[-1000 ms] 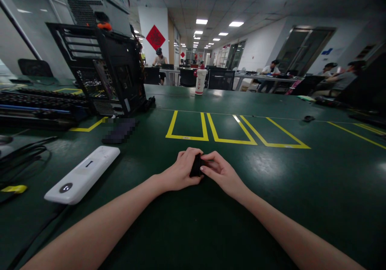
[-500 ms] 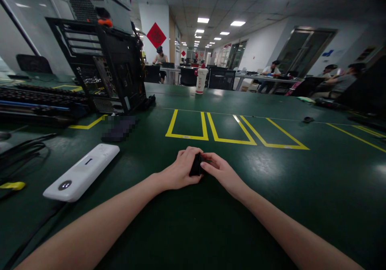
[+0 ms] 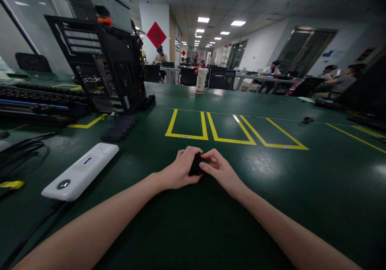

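Note:
A small black box-like object (image 3: 195,165) rests on or just above the green table, in front of me. My left hand (image 3: 181,169) is wrapped round it from the left, with fingers over its far side and the thumb along its near side. From the right, the fingertips and thumb of my right hand (image 3: 217,166) close in a pinch at the object's right edge. Whether that pinch grips part of the object or something small is hard to make out. My left palm and fingers hide much of the object.
A white power bank (image 3: 83,171) with a black cable lies to the left. Behind it stand a dark blurred-out item (image 3: 119,128) and an open black computer case (image 3: 120,69). Yellow tape outlines (image 3: 187,136) mark the table ahead; a white bottle (image 3: 201,81) stands farther back.
My right fingers have bent slightly more at the object's right edge. Both hands otherwise stay in place, and the view has shifted very little.

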Tool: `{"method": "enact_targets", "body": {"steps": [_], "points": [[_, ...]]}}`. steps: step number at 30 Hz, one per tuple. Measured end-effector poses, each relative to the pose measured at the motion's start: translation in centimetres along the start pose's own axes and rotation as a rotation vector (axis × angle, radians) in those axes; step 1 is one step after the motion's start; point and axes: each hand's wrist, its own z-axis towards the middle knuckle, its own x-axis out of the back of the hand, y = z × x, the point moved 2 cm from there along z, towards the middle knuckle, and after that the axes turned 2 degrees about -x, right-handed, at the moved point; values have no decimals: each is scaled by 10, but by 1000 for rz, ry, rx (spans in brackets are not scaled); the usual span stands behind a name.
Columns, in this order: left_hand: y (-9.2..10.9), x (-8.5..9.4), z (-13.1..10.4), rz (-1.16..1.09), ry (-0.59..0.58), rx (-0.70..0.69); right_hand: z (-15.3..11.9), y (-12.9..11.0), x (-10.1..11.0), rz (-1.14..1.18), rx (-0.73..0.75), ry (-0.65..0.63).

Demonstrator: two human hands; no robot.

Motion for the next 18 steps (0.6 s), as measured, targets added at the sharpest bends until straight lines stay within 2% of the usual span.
{"method": "enact_targets", "body": {"steps": [6,12,18], "points": [[0,-1,1,1,-1,18,1,2,1,-34,-30,17],[-1,-2,0,22,16,-3,1,5,2,72,17,-75],[-2,-3,0,30,13,-1,2,4,1,63,11,45]]}}
